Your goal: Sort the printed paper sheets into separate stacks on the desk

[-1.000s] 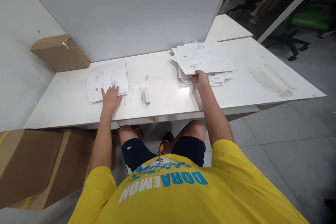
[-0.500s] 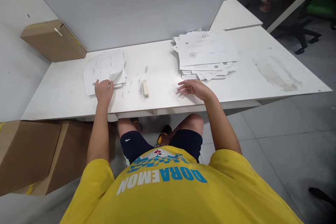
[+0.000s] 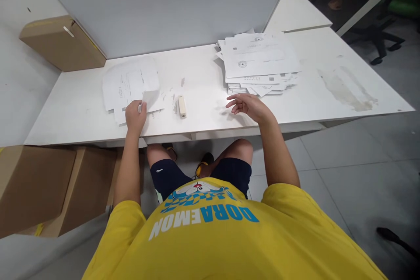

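Observation:
My left hand (image 3: 135,116) is closed on the near right corner of printed paper sheets (image 3: 126,83) on the left part of the table. That corner curls up beside the thumb, and a few sheets lie slightly fanned. How many sheets the fingers hold is hidden. A small cream stapler (image 3: 181,106) lies on the table between my two hands. My right hand (image 3: 246,106) hovers near the table's front edge, fingers apart and holding nothing. Just beyond it is a thick, uneven pile of printed papers (image 3: 262,59).
The white table (image 3: 200,78) backs onto a grey panel (image 3: 170,4). A cardboard box (image 3: 62,43) stands at its back left corner, and more boxes (image 3: 82,183) are below on the left. A stain (image 3: 348,87) marks the right side. A wheeled chair (image 3: 377,41) stands beyond.
My left hand has drawn the top paper toward me and to the right, so the sheets now lie more spread out. My right hand stays open near the same place.

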`<state>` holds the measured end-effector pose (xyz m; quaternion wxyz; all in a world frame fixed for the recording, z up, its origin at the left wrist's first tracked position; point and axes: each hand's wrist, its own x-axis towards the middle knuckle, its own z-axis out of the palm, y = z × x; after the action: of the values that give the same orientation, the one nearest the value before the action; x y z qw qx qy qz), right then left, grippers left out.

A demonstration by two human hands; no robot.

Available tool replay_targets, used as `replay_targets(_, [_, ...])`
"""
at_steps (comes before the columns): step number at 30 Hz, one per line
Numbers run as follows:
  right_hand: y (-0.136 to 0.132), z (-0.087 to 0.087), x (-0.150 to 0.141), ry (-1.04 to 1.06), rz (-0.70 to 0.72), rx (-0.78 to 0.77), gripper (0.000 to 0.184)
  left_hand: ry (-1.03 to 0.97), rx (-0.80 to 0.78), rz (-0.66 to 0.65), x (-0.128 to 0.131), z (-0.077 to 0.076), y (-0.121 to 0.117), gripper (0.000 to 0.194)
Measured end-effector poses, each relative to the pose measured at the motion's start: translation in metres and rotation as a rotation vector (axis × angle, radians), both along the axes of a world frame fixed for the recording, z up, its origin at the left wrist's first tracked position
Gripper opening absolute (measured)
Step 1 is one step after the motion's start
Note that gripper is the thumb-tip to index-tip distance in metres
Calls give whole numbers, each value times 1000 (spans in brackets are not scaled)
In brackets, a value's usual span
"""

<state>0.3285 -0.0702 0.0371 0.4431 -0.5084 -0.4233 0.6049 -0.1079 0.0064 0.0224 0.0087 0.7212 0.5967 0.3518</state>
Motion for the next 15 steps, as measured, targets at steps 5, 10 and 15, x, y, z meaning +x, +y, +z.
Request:
replay_targets(5, [2,3,-15,13,16,-12,27,-112,56,105,9,4,-10,24])
replay_targets(10, [14,18,-60,-68,133,49,31,-215,352,180,11,28,-54,40])
replay_targets(15, [30,21,-120,-89,224,296,71,-488,764,27,16,54,-111,28])
